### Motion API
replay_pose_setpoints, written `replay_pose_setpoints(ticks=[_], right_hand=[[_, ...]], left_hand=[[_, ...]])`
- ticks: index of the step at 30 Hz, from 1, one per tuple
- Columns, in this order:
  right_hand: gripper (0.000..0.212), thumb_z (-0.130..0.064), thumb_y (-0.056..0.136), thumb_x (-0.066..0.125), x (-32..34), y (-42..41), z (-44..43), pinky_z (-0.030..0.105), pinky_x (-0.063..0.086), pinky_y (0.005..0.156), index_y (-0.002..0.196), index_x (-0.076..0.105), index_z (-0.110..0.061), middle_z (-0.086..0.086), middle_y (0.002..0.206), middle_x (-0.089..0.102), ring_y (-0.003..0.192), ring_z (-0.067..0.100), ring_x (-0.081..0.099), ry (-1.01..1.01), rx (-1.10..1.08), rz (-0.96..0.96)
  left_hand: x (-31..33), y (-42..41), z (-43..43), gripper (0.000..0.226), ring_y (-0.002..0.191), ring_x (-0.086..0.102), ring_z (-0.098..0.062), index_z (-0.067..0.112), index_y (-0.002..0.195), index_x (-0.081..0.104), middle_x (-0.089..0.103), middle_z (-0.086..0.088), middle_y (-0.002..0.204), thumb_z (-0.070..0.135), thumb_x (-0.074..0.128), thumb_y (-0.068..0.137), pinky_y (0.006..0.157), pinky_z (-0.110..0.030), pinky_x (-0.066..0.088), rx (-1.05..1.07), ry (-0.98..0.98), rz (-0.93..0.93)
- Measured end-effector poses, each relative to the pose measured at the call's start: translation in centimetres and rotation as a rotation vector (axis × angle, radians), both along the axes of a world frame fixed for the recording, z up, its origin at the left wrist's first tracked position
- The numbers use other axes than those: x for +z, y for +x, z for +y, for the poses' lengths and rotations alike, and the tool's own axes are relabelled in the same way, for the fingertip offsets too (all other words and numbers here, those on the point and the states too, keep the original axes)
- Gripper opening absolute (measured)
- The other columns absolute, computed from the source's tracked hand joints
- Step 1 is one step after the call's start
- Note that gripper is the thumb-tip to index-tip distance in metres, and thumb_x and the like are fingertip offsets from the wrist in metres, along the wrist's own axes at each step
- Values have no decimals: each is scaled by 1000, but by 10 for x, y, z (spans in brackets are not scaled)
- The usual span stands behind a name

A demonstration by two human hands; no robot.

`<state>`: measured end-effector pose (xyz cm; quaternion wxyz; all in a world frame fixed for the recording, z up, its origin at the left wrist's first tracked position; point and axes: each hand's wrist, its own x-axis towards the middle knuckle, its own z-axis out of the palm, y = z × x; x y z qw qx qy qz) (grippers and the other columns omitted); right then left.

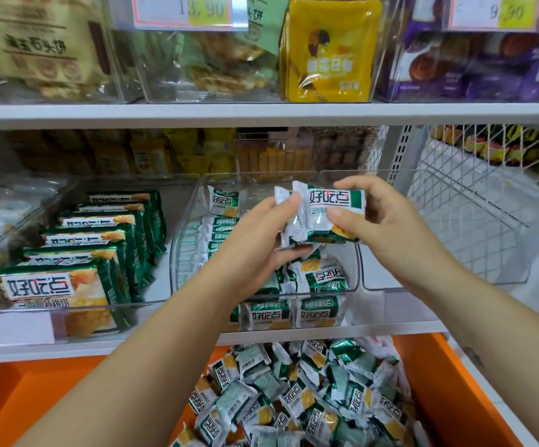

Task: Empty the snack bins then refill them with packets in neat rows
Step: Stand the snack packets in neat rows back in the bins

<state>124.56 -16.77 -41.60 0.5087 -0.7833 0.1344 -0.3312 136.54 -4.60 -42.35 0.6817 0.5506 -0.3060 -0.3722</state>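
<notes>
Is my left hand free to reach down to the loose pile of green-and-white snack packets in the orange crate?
Probably not yet. The left hand grips a stack of small green-and-white packets together with the right hand, so its fingers are full. The loose pile itself lies uncovered in the orange crate.

both bare forearms reach up and forward from the lower edge, the left hand (255, 240) cupping under the packets (332, 211) with its thumb on their left end, the right hand (387, 227) pinching them from the right, thumb in front, fingers seemingly curled behind.
</notes>
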Motion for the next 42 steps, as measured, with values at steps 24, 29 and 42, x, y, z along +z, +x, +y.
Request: replay_pose_setpoints(ticks=[24,29,42], right_hand=[[50,-43,63,82,33,95,19,7,44,75,106,56,-41,-23,104,61,92,-11,57,-425,302,528],[73,-45,72,78,11,148,-5,25,44,88,134,47,-22,-4,127,57,104,8,56,-497,65,524],[82,-52,77,69,-51,232,-33,34,42,97,146,32,-29,6,145,40,120,25,50,-722,26,706]], left_hand=[[11,80,69,78,95,50,15,39,141,33,50,23,119,36,77,76,74,0,42,115,247,-868],[-5,133,87,63,107,51,-9,30,141,39,53,8,117,29,68,85,86,-23,38,394,235,-708],[-55,145,67,42,96,57,-1,30,126,52,55,11,118,18,65,89,87,-24,44,371,98,-229]])
